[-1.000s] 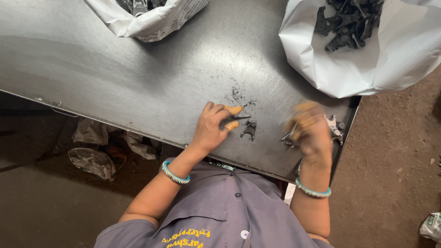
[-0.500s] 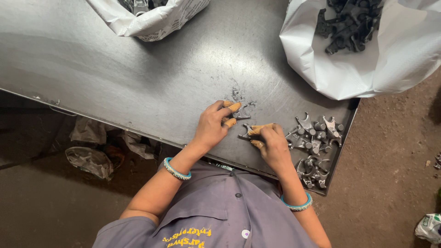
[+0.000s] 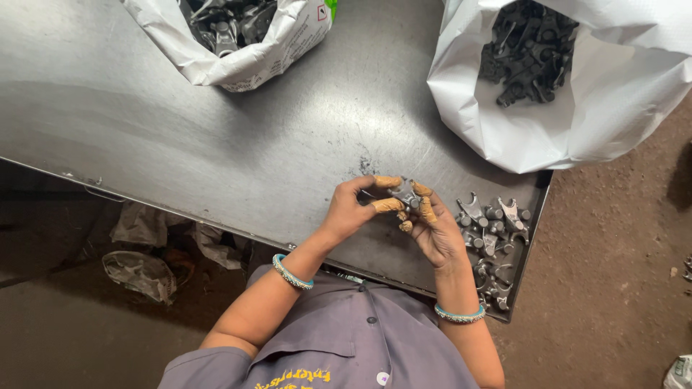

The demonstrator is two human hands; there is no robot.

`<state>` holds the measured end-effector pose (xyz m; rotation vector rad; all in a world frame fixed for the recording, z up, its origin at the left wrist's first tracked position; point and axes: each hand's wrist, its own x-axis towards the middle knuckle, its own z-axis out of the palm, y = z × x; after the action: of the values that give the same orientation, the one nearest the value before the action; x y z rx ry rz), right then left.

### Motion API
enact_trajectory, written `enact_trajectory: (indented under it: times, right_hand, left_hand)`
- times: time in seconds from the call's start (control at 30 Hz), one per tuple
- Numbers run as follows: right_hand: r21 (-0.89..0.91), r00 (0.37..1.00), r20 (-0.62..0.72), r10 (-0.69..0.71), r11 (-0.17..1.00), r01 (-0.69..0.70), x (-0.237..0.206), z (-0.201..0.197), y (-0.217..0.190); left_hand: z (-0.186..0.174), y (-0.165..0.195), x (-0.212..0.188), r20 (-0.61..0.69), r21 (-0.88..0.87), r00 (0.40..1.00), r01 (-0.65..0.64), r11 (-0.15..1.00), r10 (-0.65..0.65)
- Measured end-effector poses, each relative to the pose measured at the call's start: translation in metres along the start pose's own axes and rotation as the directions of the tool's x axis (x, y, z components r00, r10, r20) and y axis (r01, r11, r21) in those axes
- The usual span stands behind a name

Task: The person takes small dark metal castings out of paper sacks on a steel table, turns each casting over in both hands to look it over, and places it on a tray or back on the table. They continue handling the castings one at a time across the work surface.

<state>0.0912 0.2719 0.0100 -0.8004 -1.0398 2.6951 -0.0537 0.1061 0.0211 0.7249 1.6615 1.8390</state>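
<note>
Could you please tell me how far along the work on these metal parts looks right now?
Done, apparently: a pile of shiny forked metal parts lies at the table's corner beside the right hand. In hand: both hands, left hand included, pinch one small metal part between tan-covered fingertips. Left: the white sack holds many dark parts; a second bag holds more. Which is input I cannot tell.

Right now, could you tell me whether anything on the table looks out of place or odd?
Loose metal parts lie heaped at the table corner, some close to the edge. Both hands hold one small metal piece between them. Otherwise nothing stands out.
</note>
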Motion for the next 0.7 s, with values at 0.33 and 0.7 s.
enact_trajectory:
  times: [0.33, 0.7]
  right_hand:
    - [-0.105, 0.999, -0.036, 0.035, 0.994, -0.039, 0.004, 0.009, -0.003]
    - [-0.354, 0.853, -0.044, -0.52, 0.807, 0.473, 0.021, 0.056, -0.104]
  left_hand:
    - [0.007, -0.02, 0.004, -0.045, -0.225, 0.963, 0.249, 0.942, -0.265]
    - [-0.017, -0.009, 0.015, -0.2, -0.246, 0.957, 0.159, 0.956, -0.211]
